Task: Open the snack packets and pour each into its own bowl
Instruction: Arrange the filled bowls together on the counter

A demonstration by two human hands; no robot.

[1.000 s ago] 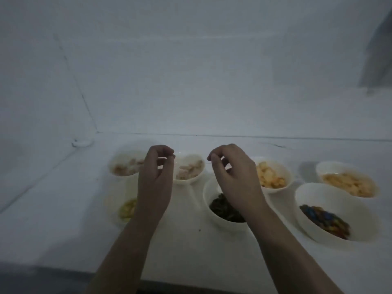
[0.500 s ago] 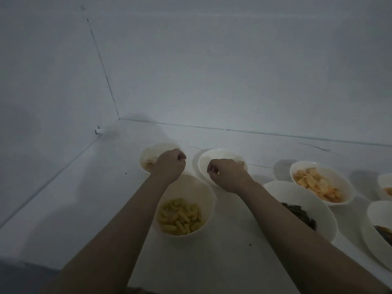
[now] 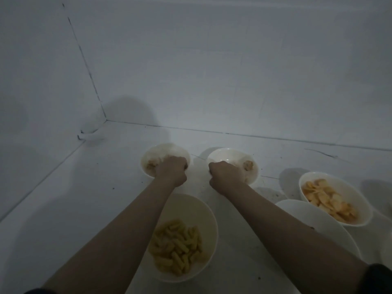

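White desk (image 3: 84, 209) carried filled bowls, no packets in view; left hand (image 3: 172, 169) gripped rim of far-left bowl (image 3: 165, 151), right hand (image 3: 226, 175) gripped neighbouring bowl (image 3: 231, 155), fingers curled; tilted lift risked spilling snacks or knocking yellow-stick bowl (image 3: 191, 209) under forearm

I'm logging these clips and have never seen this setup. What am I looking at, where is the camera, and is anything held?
No machine here: a person works bare-handed, filmed by a camera worn on the head, looking down. The left hand and right hand reach to two far bowls on a white surface; whether the curled fingers grip the rims is unclear. Nearer sit a bowl of yellow sticks, a bowl of orange chips and another bowl partly hidden by the right arm. No packet shows.
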